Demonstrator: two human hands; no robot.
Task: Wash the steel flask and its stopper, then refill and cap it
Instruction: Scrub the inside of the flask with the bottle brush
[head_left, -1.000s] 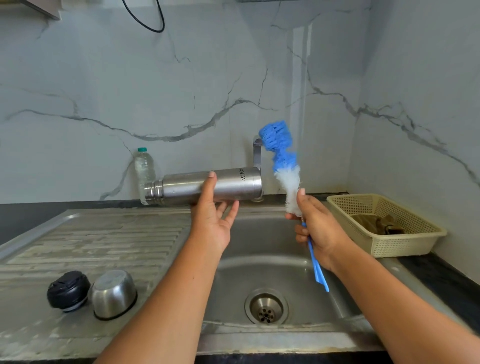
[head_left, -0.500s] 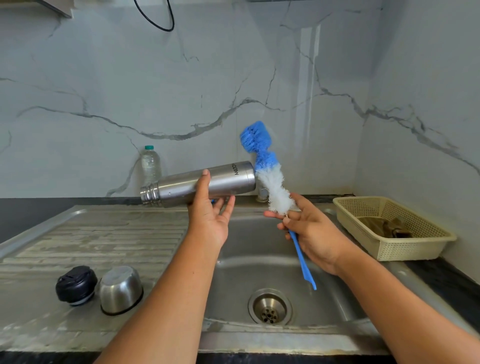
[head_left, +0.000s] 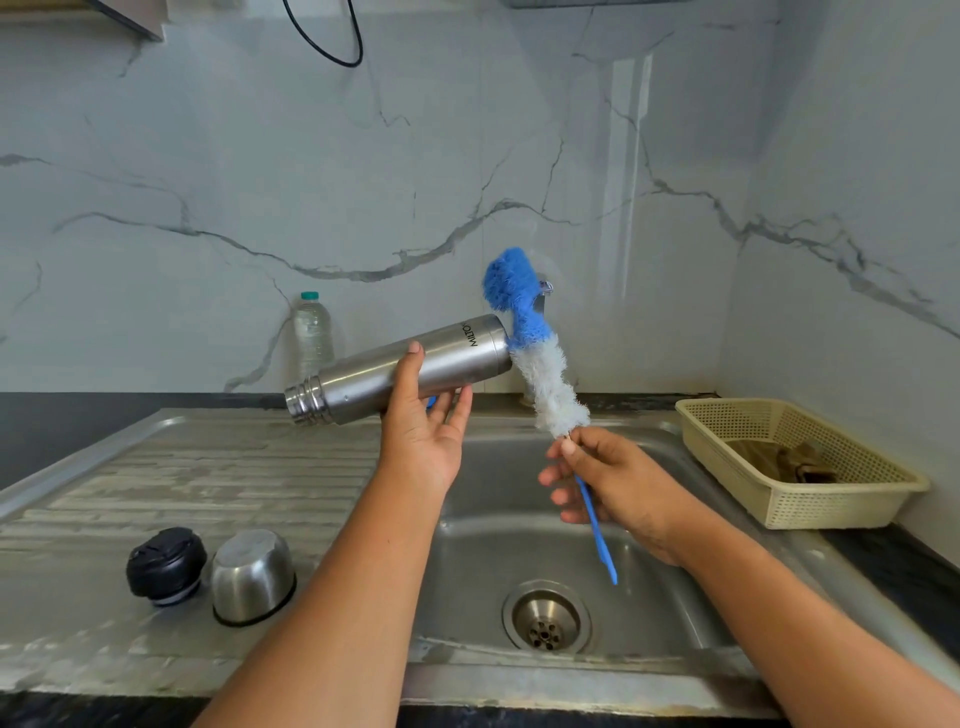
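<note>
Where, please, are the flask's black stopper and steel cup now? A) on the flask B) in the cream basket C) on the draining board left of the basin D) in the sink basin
C: the black stopper and the steel cup stand side by side on the draining board.

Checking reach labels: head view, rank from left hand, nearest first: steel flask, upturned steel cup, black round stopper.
1. Steel flask, gripped by the left hand.
2. Upturned steel cup, on the drainboard.
3. Black round stopper, beyond the cup, leftmost.

plastic bottle by wall | cream basket right of sink (brown cloth inside)
</note>
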